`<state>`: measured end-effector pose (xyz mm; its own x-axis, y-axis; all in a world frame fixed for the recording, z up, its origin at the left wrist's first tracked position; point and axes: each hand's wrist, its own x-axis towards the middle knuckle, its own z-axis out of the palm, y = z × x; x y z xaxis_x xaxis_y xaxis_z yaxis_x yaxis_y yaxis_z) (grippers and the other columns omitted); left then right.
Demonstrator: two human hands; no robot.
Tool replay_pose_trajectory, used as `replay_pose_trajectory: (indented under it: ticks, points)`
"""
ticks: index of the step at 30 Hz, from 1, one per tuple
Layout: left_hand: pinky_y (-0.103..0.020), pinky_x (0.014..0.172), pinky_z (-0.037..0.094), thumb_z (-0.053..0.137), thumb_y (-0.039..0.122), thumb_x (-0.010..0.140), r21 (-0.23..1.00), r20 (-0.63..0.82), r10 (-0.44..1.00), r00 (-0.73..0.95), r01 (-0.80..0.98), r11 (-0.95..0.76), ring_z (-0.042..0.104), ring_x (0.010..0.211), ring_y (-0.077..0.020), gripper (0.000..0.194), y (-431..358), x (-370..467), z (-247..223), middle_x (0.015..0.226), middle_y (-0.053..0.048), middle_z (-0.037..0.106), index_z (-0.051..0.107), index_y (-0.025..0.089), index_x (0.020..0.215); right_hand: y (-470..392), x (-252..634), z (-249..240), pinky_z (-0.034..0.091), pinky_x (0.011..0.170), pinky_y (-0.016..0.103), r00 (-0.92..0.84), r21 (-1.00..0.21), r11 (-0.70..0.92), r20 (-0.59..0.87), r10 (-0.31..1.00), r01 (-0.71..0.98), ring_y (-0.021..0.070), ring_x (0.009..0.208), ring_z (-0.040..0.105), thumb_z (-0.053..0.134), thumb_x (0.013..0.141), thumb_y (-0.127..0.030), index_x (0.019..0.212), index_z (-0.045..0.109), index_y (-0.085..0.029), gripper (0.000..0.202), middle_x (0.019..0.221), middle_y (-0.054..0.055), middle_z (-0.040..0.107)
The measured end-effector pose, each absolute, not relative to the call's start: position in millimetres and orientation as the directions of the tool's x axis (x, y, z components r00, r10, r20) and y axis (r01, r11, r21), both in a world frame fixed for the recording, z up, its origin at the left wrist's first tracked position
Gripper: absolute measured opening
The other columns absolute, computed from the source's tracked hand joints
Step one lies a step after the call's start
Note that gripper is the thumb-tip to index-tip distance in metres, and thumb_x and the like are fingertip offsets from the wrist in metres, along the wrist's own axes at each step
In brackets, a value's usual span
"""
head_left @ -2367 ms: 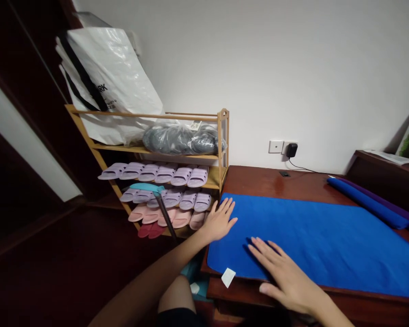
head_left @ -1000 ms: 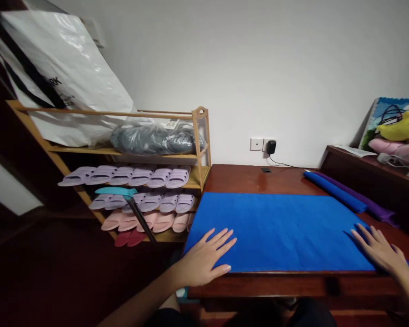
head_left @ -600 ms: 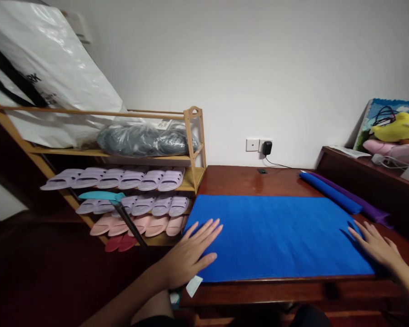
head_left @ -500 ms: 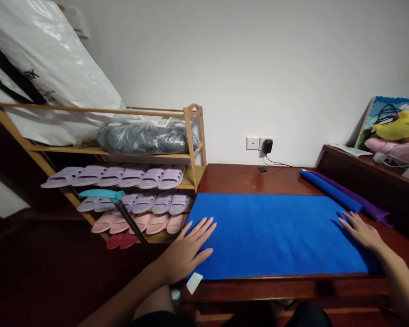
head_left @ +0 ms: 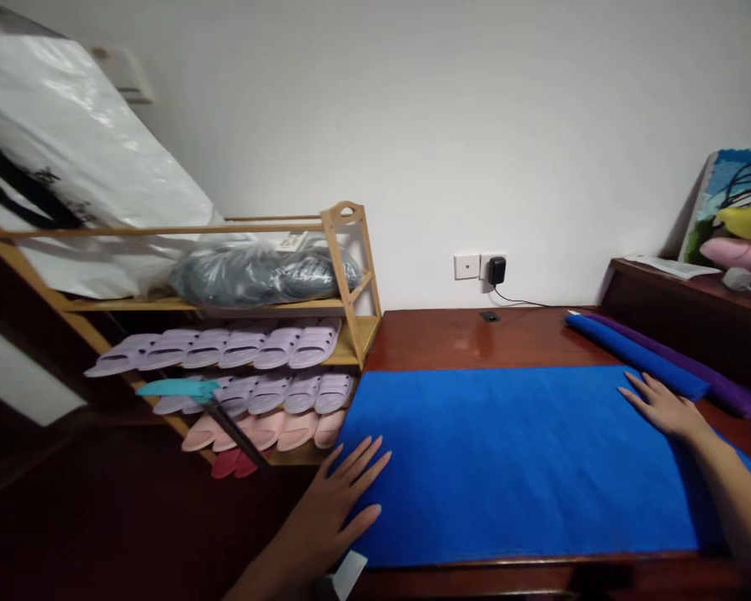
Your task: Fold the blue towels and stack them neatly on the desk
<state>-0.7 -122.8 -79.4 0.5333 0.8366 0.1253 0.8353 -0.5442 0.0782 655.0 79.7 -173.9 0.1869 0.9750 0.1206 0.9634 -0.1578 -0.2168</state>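
A blue cloth [head_left: 513, 459] lies spread flat on the reddish-brown wooden table [head_left: 438, 338]. My left hand [head_left: 344, 492] rests on its left edge, palm down with fingers spread. At the cloth's right side, my right hand [head_left: 663, 406] lies with its fingers apart, near a rolled blue cloth [head_left: 638, 355]. A white tag [head_left: 349, 574] sticks out at the cloth's lower left corner, just below my left hand. Behind the blue roll is a purple rolled cloth [head_left: 735, 392].
A wooden rack [head_left: 344, 267] on the left carries rows of lilac slippers [head_left: 275, 346], pink slippers [head_left: 294, 430] and a plastic-wrapped bundle [head_left: 256, 275]. A black adapter [head_left: 496, 269] is plugged into the wall. A raised shelf [head_left: 657, 309] bounds the table at the right.
The view has tilted up a little, so the table sits lower. My right hand has moved slightly toward the cloth's far right corner; my left hand stays at the left edge.
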Motion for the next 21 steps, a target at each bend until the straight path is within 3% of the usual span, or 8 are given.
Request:
replay_pose_trajectory:
  ticks: [9,12,15,19,21]
  points:
    - [-0.052,0.111,0.022,0.042,0.049,0.096,0.090,0.089,0.846,0.525,0.842,-0.532,0.024,0.140,-0.0281,0.064,-123,1,-77,0.154,-0.002,0.021,0.011,0.035,0.150,74,650,-165,0.029,0.105,0.055,0.150,-0.138,-0.133,0.128,0.980,0.982,0.0333,0.138,0.028,0.023,0.085,-0.066,0.145,0.036,-0.020,0.076,0.150,0.015,0.030]
    - [-0.052,0.111,0.025,0.044,0.046,0.095,0.093,0.114,0.841,0.529,0.837,-0.539,0.026,0.139,-0.0290,0.063,-124,1,-79,0.154,-0.002,0.023,0.013,0.035,0.150,71,635,-153,0.033,0.103,0.056,0.085,-0.028,-0.080,0.259,0.962,0.996,0.0363,0.133,0.036,0.027,0.086,-0.054,0.137,0.045,-0.010,0.070,0.147,0.021,0.033]
    - [-0.053,0.110,0.027,0.046,0.045,0.094,0.093,0.136,0.838,0.529,0.835,-0.542,0.027,0.139,-0.0294,0.065,-124,1,-80,0.153,-0.003,0.024,0.014,0.034,0.150,60,609,-140,0.028,0.109,0.053,-0.007,0.053,-0.014,0.376,0.927,0.999,0.0355,0.135,0.032,0.026,0.088,-0.043,0.134,0.045,-0.004,0.063,0.151,0.022,0.023]
    - [-0.050,0.110,0.027,0.046,0.042,0.095,0.130,0.195,0.833,0.518,0.828,-0.545,0.029,0.138,-0.0277,0.062,-124,0,-80,0.152,-0.004,0.027,0.018,0.033,0.149,16,549,-129,0.027,0.111,0.048,-0.107,0.042,0.098,0.397,0.912,0.994,0.0325,0.137,0.029,0.026,0.090,-0.057,0.138,0.042,-0.008,0.070,0.153,0.019,0.019]
    - [-0.049,0.111,0.028,0.044,0.039,0.096,0.198,0.231,0.845,0.483,0.827,-0.527,0.029,0.138,-0.0264,0.054,-125,-2,-81,0.152,-0.003,0.028,0.026,0.032,0.147,-19,510,-123,0.026,0.112,0.048,-0.200,-0.001,0.213,0.336,0.920,0.977,0.0277,0.139,0.027,0.028,0.089,-0.062,0.142,0.037,-0.019,0.069,0.153,0.012,0.024]
